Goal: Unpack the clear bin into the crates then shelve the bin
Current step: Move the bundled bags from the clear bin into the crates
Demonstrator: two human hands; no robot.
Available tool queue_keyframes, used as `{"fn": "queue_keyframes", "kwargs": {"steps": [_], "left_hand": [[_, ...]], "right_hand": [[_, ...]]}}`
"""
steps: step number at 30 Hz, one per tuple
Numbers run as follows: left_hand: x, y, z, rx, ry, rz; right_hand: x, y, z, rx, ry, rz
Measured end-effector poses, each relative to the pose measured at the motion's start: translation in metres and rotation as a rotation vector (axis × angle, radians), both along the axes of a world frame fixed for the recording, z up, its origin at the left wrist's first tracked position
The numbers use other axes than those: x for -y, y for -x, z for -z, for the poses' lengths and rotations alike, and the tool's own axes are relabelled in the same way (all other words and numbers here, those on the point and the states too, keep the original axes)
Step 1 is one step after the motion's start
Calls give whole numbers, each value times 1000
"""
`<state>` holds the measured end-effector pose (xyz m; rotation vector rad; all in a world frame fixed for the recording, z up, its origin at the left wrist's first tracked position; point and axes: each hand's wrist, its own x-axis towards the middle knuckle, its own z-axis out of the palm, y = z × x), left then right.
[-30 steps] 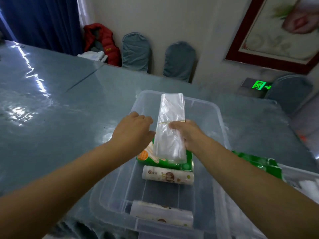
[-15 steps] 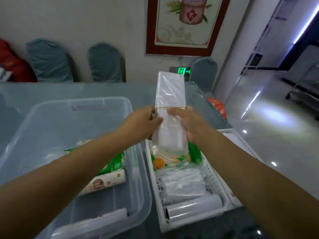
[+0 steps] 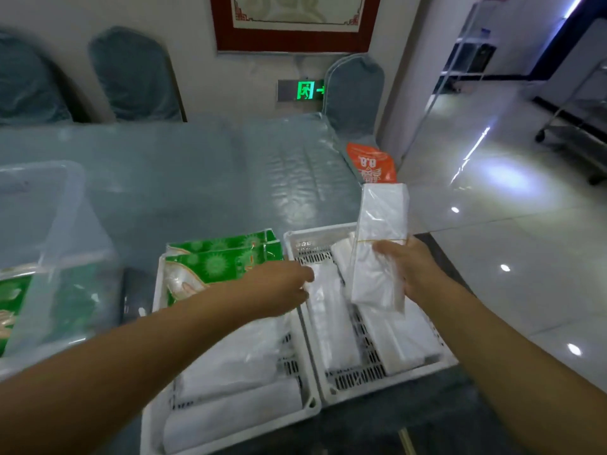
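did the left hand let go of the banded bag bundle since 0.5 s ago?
Yes. The left hand is off the bundle, now lower and left of it at the right crate's left rim.

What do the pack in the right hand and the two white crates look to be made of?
The pack in the right hand: thin clear plastic film, glossy and crinkled, a thin band around it. The contents look white; paper or bags, unclear. The two white crates: rigid moulded plastic, matte, with slotted walls and floors.
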<state>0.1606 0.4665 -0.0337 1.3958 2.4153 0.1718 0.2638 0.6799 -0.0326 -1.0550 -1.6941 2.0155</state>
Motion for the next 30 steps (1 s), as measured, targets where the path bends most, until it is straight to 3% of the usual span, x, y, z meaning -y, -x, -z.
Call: {"fn": "queue_keyframes", "kwargs": {"steps": [3, 8, 14, 18, 26, 30], "left_hand": [[-38, -19, 42, -17, 95, 175], [-72, -33, 85, -280, 39, 549], [-95, -23, 100, -388, 137, 687], [-104, -20, 99, -534, 76, 753], [-109, -8, 90, -378, 277, 757], [-90, 1, 63, -300, 103, 707]], "right_hand": [[-38, -14, 19, 41, 17, -10], [-71, -26, 38, 105, 32, -48], [-84, -30, 49, 146, 11, -93], [-82, -33, 51, 173, -7, -94], [-68, -38, 55, 214, -51, -136], [-50, -38, 61, 264, -163, -211]]}}
